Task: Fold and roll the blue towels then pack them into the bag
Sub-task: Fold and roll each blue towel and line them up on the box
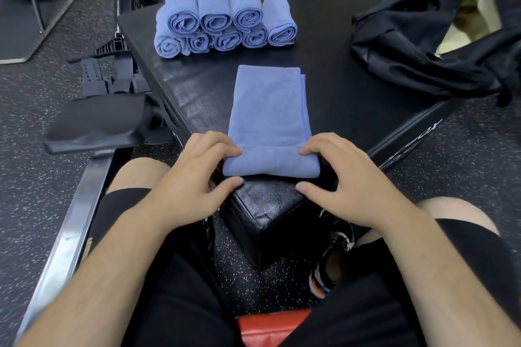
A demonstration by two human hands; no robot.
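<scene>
Blue towels (267, 110) lie on a black padded box (352, 110), the largest thing in view, whose near corner points between the person's knees. A black bag (417, 45) lies crumpled at the box's far right, partly hanging over the edge and well apart from everything blue; I cannot tell where its opening is. At the far left stands the pile (222, 20) of finished rolls, two layers deep, spiral ends facing the camera. Nearer, in the middle, the folded towel (267, 98) lies as a long strip running away from the person. Its near end is turned over into a first thick roll (270, 163) close to the box's corner.

The left hand (194, 177) is at the roll's left end and the right hand (349, 180) at its right end. On each, the fingers (229, 151) curl over the top of the roll, tips pressing where it meets the flat strip. The thumbs (225, 183) sit behind it on the box, so both hands hold the roll.

The step in hand looks like rolling the only flat towel in view; packing has not begun. The next move calls for both hands to push forward evenly, keeping the roll tight and its ends square so it does not cone. The fingers then need to walk over for each fresh turn up to the far edge.
</scene>
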